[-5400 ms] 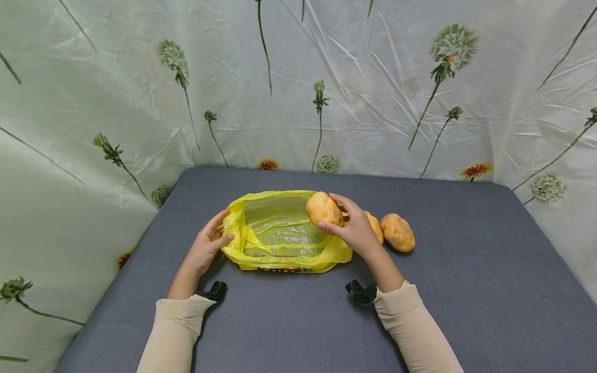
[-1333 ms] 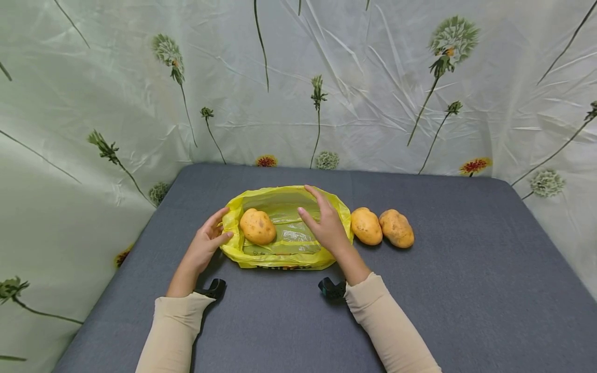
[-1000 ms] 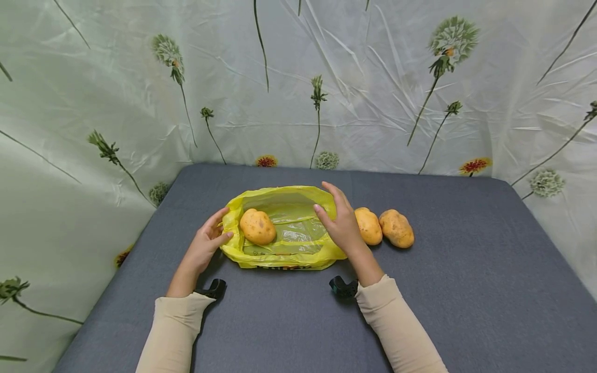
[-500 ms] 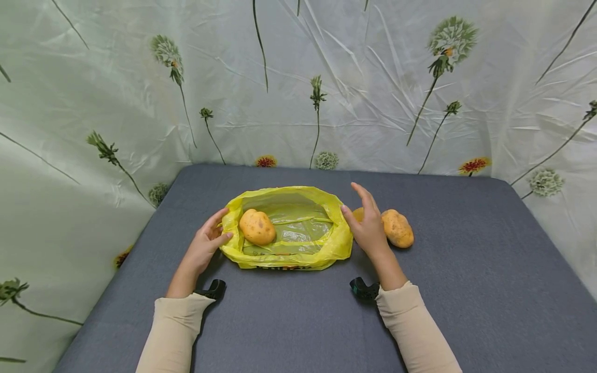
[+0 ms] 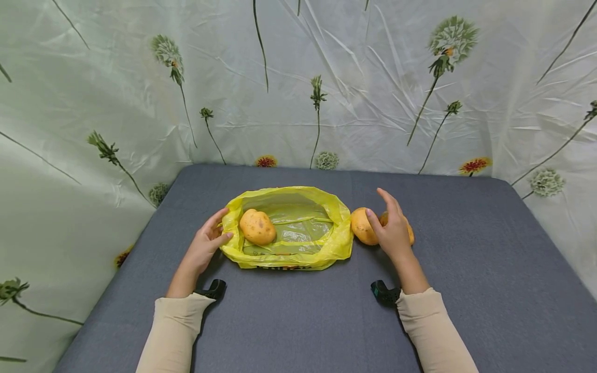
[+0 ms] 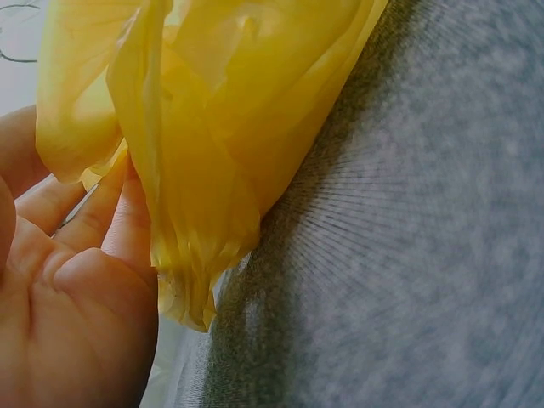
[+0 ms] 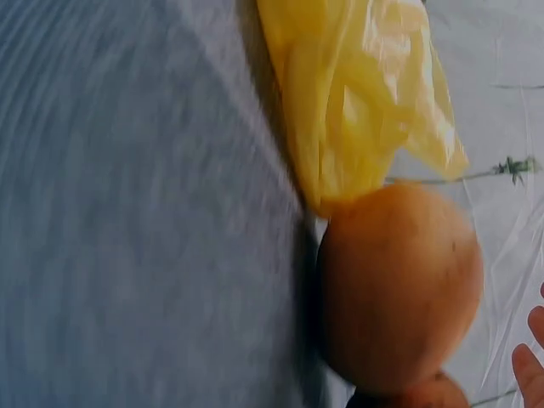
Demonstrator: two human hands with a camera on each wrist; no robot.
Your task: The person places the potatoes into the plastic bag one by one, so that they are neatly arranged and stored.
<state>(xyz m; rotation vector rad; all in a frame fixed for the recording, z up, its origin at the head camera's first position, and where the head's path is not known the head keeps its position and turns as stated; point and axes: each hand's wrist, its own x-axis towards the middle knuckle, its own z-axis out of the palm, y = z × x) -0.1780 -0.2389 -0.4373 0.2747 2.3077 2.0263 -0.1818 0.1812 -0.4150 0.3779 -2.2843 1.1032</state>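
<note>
A yellow plastic bag (image 5: 342, 243) stands with its mouth spread wide, one potato (image 5: 258, 227) inside at its left end. My left hand (image 5: 201, 248) holds the bag's left rim; in the left wrist view the hand (image 6: 76, 289) has its fingers behind the yellow plastic (image 6: 204, 153). Right of the bag lie two more potatoes, a nearer one (image 5: 361, 227) beside its rim and a farther one (image 5: 411, 235) partly hidden by my right hand (image 5: 394, 230). That hand hovers over them, fingers apart, holding nothing. The right wrist view shows a potato (image 7: 399, 289) close up, with fingertips (image 7: 529, 374) at the edge.
Grey cloth (image 5: 298, 321) covers the table. Behind and to the left hangs a pale curtain (image 5: 373, 93) printed with flowers. A black wrist device (image 5: 213, 290) is on the left wrist and another (image 5: 385, 292) on the right.
My right hand has moved right, from over the bag to above the two outside potatoes. Earlier it held a potato, which now lies in the bag. My left hand has stayed at the rim.
</note>
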